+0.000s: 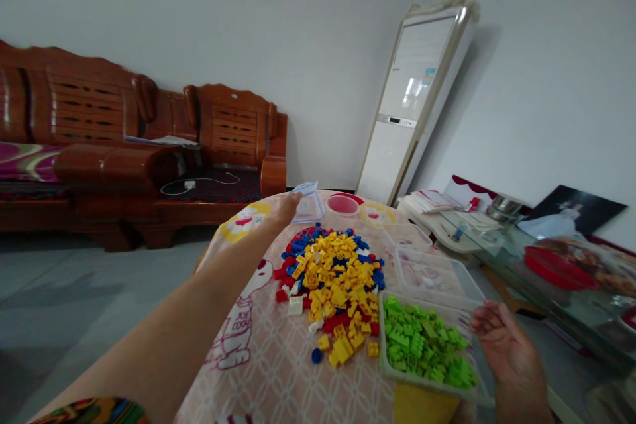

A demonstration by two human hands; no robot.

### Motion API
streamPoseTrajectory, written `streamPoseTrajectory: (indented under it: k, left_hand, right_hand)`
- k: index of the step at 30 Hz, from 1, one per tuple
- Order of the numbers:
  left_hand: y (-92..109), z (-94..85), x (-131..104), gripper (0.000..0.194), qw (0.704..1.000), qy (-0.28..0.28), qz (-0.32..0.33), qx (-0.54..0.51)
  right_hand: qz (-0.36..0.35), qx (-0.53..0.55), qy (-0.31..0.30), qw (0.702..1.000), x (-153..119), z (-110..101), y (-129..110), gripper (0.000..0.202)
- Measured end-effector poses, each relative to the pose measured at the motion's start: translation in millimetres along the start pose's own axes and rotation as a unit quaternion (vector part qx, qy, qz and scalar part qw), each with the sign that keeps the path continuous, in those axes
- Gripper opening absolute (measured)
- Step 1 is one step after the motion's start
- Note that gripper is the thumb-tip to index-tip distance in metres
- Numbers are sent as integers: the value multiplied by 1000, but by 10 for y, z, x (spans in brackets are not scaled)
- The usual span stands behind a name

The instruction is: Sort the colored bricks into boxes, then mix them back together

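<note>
My left hand (287,208) stretches to the far side of the round table, its fingers closed on the edge of a clear plastic bag (309,207) with blue trim. Part of the bag stands up above the fingertips. At the right, my right hand (509,344) is beside a clear plastic box (392,374) full of green building bricks (422,341). Its fingers are loosely bent and apart, close to the box's right rim; whether they touch it I cannot tell. Between the hands lies a heap of yellow building bricks (342,271) mixed with blue, red and white ones.
More clear containers (437,275) stand behind the green bricks. A pink round tub (342,205) sits at the table's far edge. To the right is a glass-topped table with a red tray (556,268). A wooden sofa (233,126) and a tall white air conditioner (417,93) stand beyond.
</note>
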State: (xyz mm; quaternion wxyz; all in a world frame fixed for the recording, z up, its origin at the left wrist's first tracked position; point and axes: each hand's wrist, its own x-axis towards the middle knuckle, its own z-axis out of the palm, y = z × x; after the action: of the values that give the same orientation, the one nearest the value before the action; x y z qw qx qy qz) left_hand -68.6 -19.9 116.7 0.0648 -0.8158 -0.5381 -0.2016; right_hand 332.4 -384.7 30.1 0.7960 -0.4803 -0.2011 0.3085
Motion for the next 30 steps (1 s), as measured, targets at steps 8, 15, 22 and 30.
streamPoseTrajectory:
  k: [8,15,22,30]
  left_hand:
    - [176,480,93,35,998,-61,6,0]
    - [281,540,-131,35,996,-13,22,-87]
    - [931,192,-1149,35,902,-49,72,-424]
    - [1707,131,-2190,37,807,-276,164,-495]
  right_hand:
    - [-4,-19,-21,1000,-59,134,4,25]
    - [-122,-155,100,975,-113,119,-119,32]
    - [35,-622,94,776,-6,-402,-162,30]
    - [154,-437,16,886,-257,-240,-105,30]
